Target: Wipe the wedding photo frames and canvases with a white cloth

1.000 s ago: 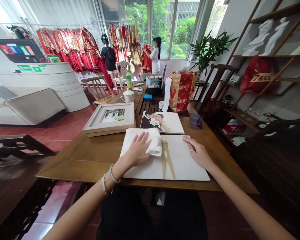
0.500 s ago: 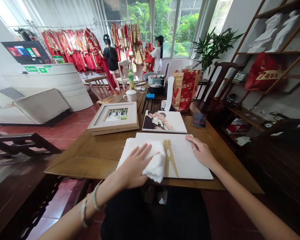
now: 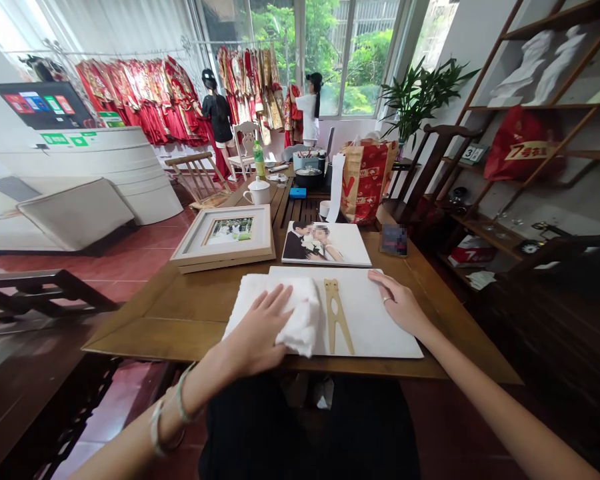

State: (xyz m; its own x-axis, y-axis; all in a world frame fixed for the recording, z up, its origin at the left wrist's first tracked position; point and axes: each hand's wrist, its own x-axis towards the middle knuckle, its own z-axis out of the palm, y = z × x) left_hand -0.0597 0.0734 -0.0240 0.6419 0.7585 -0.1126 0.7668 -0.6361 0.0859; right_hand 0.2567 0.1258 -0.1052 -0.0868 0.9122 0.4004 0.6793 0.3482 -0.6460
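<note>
On the white board [image 3: 380, 333] near the table's front edge, my left hand [image 3: 257, 331] lies flat on a folded white towel [image 3: 300, 317], fingers spread. The towel covers the board's left part and reaches past its left side onto the table. My right hand [image 3: 399, 301] rests at the board's far right corner, fingers stretched out along the edge. Between the hands is a tan, two-legged shape [image 3: 334, 313] with an oval hole; whether it is printed or a loose piece I cannot tell. Behind the board lies a couple's photo panel [image 3: 350, 243].
A framed photo [image 3: 193, 247] lies on the wooden table [image 3: 170, 320] at left. Farther back stand a lidded white cup [image 3: 259, 193], a green bottle [image 3: 259, 163], a blue box [image 3: 297, 193] and a red-brown paper bag [image 3: 367, 183]. Two people stand by hanging red garments.
My left hand and the towel have slid a little left, so more of the board shows beside the tan shape. My right hand stays at the corner. The view has shifted slightly.
</note>
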